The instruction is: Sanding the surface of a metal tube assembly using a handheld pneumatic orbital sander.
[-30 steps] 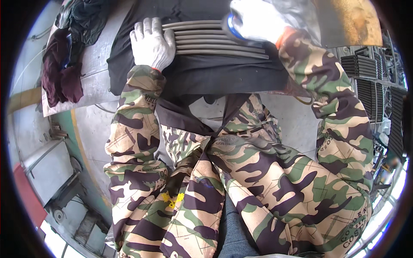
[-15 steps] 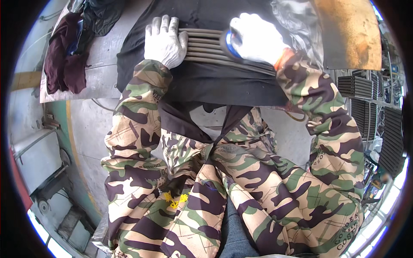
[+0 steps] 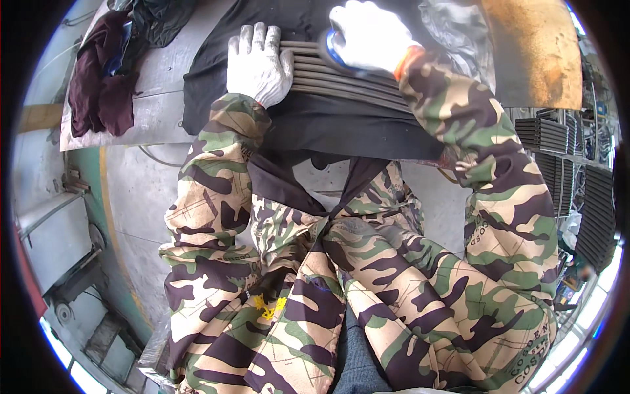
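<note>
A slatted grate of several parallel dark metal bars [image 3: 335, 77] lies across black cloth on the table. My left hand [image 3: 259, 69], in a white knit glove, rests flat at its left end, fingers stretched out and pointing to the far side. My right hand [image 3: 371, 39], gloved in white with an orange cuff, curls over a round blue-edged pad [image 3: 336, 54] at the far side of the bars. Only the pad's left edge shows, slightly blurred; the glove hides the rest, so its exact kind cannot be told.
Black cloth [image 3: 341, 134] hangs over the table's near edge. Dark maroon cloth [image 3: 102, 98] lies at the left on the metal tabletop [image 3: 161, 98]. Crumpled grey plastic [image 3: 459, 39] and a rust-stained board [image 3: 535, 52] are at the right. Beyond stand stacked dark slatted grates [image 3: 541, 133].
My right hand has moved the blue-edged pad to the left and toward the far side of the bars. My left hand stays flat on the left end.
</note>
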`<state>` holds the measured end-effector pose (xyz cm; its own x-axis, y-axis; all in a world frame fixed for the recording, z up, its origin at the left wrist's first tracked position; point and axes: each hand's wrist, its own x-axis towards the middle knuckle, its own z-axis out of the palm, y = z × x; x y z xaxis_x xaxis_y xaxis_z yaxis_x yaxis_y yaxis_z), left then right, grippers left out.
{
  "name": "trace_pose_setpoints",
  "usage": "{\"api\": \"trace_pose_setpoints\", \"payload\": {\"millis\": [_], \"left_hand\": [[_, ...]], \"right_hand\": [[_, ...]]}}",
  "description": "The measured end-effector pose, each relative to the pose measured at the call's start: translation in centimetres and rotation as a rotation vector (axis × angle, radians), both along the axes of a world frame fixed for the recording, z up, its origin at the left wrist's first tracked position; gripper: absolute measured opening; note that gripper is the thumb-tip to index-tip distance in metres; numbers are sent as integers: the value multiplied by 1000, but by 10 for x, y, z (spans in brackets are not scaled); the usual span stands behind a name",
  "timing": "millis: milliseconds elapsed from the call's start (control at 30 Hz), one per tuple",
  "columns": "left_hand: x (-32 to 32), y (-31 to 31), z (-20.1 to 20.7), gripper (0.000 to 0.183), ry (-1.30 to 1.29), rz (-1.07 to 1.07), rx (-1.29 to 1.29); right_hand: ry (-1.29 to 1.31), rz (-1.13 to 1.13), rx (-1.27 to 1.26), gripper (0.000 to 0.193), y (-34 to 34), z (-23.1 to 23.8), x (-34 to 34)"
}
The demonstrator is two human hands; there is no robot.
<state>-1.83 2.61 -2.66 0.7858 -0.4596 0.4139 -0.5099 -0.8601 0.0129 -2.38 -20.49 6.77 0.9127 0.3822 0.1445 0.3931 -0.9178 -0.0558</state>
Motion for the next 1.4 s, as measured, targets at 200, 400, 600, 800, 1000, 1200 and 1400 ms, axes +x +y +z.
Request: {"api": "trace_pose_setpoints", "payload": {"millis": [200,400,600,800,1000,1200,1400], "left_hand": [[3,-3,-4,50,-64,-19,-13],[-8,-2,2,49,-12,-1,-7],[-6,1,-3,49,-58,-1,-12],[-5,-4,5,49,-23,-12,1],[-3,-5,0,46,-94,-27,-14],[12,0,-7,28,-68,-122,-158],[16,-4,-6,44,-173,-36,2]], "right_hand": [[29,-17,-6,26,4,3,11],[112,-29,-38,27,1,9,-5],[88,-46,-10,25,-9,2,6],[-6,-23,21,24,-9,-3,2],[78,21,46,23,-12,13,-23],[12,-59,13,23,-23,-2,-7],[22,-38,35,23,-15,2,-12]]}}
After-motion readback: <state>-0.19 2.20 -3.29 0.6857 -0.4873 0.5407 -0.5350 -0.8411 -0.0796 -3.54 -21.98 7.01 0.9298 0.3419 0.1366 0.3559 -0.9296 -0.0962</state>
